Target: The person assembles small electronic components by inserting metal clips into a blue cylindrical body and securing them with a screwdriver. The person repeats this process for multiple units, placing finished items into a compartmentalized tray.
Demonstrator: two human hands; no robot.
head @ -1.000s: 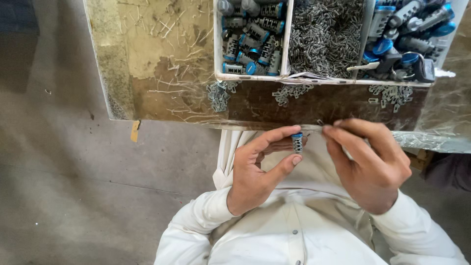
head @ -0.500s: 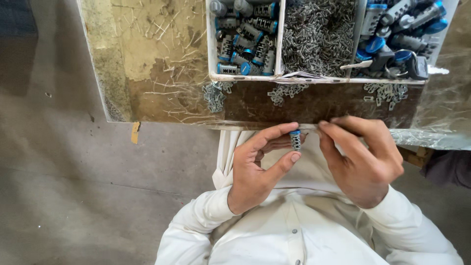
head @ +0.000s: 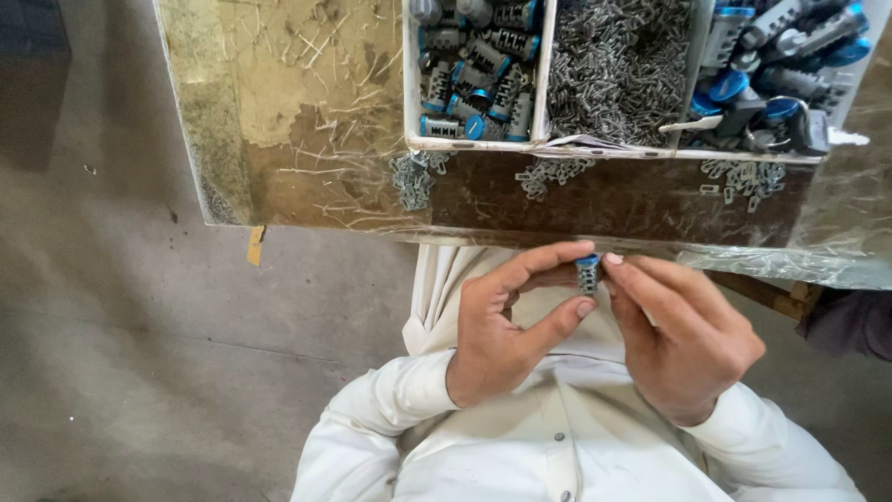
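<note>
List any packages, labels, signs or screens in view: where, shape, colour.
No labels, signs or screens show.
White divided tray: on the brown bench, rectangular, open compartments of blue-capped grey cylinders and small metal pieces.
Clear plastic sheet: crumpled, along the bench's near right edge.

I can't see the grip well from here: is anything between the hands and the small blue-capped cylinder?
Nothing visible. The left hand pinches the small blue-capped cylinder between thumb and forefinger, and the right hand touches it with its fingertips. Both hold it directly, below the edge of the worktable.

Left hand (head: 497, 330) and right hand (head: 683, 339) raised together, fingertips pinched and meeting, wrists apart.
</note>
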